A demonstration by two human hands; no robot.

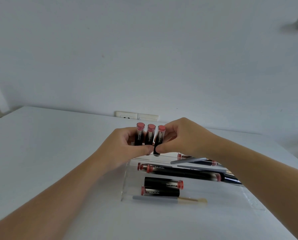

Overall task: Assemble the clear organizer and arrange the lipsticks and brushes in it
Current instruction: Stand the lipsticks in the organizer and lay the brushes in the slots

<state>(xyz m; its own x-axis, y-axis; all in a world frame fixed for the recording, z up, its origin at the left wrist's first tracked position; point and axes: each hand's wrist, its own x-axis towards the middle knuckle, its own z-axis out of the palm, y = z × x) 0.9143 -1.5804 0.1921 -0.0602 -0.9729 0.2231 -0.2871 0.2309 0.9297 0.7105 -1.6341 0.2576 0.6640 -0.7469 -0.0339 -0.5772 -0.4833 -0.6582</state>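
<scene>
Nearest us on the white desk (58,153) lies a brush (169,198), grey handle to the left and pale bristles to the right, its long axis running left to right. Just behind it two black lipsticks (163,187) lie the same way, red ends pointing opposite directions. All of these seem to sit inside or behind the clear organizer (125,181), whose glossy acrylic wall shows mainly as faint edges and reflections, so we cannot tell exactly which compartment holds what. Farther back, more black tubes and another grey-handled brush (188,160) lie crosswise and partly doubled by reflection.

Beyond them, our two hands meet above the organizer's far edge. The left hand (125,146) curls its fingers round the left and middle of three upright lipsticks (150,135); the right hand (181,139) pinches the right-hand tube between thumb and fingers. The tubes stand with long axes vertical, coral caps up, smooth and cylindrical, touching side by side. Their bases hang just over the organizer's rear section, straight below the fingers, so we judge the next move is a short lowering; both hands are equally close. The slick plastic could let a tube tip.

Farthest off, a wall socket (137,116) sits at the desk's back edge.
</scene>
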